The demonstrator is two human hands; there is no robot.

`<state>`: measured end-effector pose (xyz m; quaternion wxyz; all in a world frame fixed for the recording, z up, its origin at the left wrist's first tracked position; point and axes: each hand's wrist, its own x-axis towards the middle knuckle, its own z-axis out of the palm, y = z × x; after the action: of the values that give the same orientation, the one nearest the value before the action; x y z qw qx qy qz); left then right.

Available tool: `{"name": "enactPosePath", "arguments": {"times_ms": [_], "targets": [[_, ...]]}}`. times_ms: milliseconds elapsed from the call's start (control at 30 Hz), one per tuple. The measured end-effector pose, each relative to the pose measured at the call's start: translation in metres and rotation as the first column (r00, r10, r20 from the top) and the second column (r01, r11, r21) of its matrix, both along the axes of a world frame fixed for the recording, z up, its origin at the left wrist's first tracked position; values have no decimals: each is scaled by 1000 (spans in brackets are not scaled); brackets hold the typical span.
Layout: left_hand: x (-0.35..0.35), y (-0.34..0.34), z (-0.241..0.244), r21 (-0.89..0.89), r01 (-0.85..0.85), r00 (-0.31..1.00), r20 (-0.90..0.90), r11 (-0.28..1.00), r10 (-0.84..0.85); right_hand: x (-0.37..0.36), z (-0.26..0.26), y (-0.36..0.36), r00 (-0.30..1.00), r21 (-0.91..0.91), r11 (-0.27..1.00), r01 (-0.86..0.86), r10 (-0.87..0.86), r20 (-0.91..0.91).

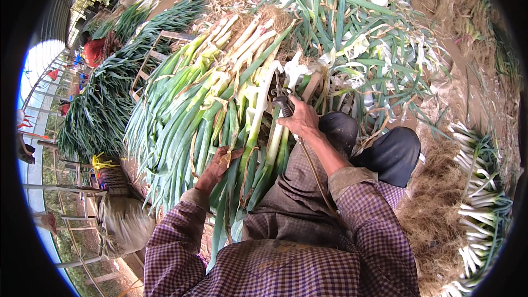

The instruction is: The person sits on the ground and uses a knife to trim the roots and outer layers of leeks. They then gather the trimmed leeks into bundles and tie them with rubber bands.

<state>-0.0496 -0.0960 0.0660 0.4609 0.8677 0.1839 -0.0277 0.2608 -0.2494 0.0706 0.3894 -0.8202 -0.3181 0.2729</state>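
My right hand (302, 120) is closed around the dark grip of an air blow gun (283, 103), whose thin hose (315, 169) runs down past my right sleeve. Just left of its nozzle, large green onions with white shanks (260, 105) lean across the heap. My left hand (218, 167) rests among the green leaves of these stalks, its fingers partly around a few of them. A big pile of green onions (177, 103) with pale, rooty ends pointing away lies in front of me and to the left.
Stripped leaves (371, 49) cover the ground ahead on the right. Beyond the pile stand a wooden frame (150, 53) and another heap of green onions (103, 95). At right are cut roots (437, 210) and a row of cleaned green onions (478, 214). A person in red (95, 51) is far left.
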Motion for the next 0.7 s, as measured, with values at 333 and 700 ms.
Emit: {"name": "enactPosePath", "arguments": {"times_ms": [333,700], "targets": [[19,-5,-1,-428,-565,825,-296,705,481,-37,22,-65,945,38,954,-297,300,-130],[25,12,22,-6,-326,939,-124,945,322,-48,26,-105,851,220,872,-437,480,-214]]}}
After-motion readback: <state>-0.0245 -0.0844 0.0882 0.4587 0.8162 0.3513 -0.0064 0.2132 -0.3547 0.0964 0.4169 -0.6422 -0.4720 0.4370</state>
